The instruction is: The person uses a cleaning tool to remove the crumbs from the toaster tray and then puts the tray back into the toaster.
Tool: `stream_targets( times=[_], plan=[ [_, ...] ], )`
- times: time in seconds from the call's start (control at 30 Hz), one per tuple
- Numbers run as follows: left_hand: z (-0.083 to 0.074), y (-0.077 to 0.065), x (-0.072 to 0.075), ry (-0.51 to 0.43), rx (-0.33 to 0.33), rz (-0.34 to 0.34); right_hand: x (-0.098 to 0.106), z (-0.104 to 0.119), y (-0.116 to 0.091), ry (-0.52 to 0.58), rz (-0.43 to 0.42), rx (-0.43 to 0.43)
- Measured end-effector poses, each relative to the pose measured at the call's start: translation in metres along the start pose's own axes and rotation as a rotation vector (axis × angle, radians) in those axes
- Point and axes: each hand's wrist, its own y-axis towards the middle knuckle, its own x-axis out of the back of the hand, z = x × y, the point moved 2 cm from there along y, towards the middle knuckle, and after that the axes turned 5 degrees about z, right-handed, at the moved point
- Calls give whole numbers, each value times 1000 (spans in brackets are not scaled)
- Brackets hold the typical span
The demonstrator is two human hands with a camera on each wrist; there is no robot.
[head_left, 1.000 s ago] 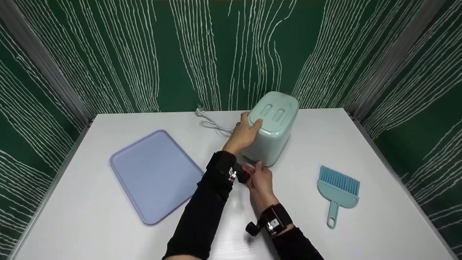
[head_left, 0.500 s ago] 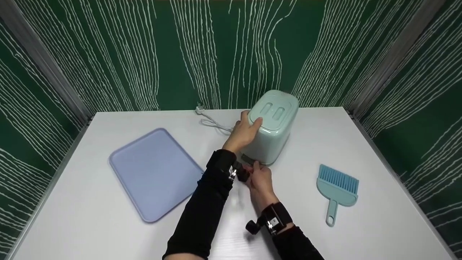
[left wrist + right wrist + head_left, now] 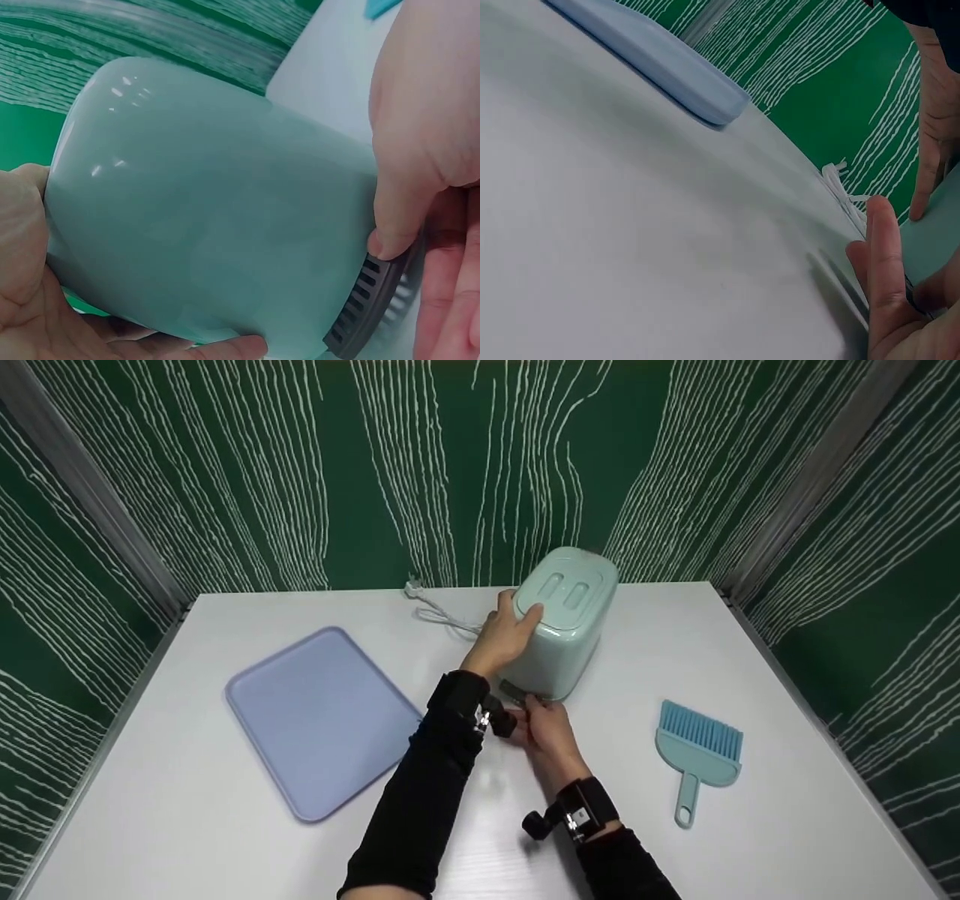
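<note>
A mint-green toaster with a rounded body and a lid with two oval recesses stands at the back of the table. My left hand grips its left side near the top, thumb up on the lid's edge. In the left wrist view a dark grey slotted crumb tray shows along the toaster's lower edge. At that edge the thumb of my right hand presses on the crumb tray, its other fingers underneath and partly hidden.
A white cord with a plug lies behind the toaster, to the left. A flat lavender-blue tray lies on the left of the white table. A teal hand brush lies on the right. Green walls enclose the back and sides.
My right wrist has shifted slightly right, its fingers staying at the toaster's lower edge. More of the dark crumb tray shows there than a second ago. My left hand keeps its grip.
</note>
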Motion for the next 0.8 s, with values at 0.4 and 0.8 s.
stream_targets(
  times=[0.4,0.8],
  plan=[
    [2,2,0,10,-26,4,7,1,-1,-152,32,-31],
    [2,2,-2,20,-2,-3,7,2,-1,-142,0,-43]
  ],
)
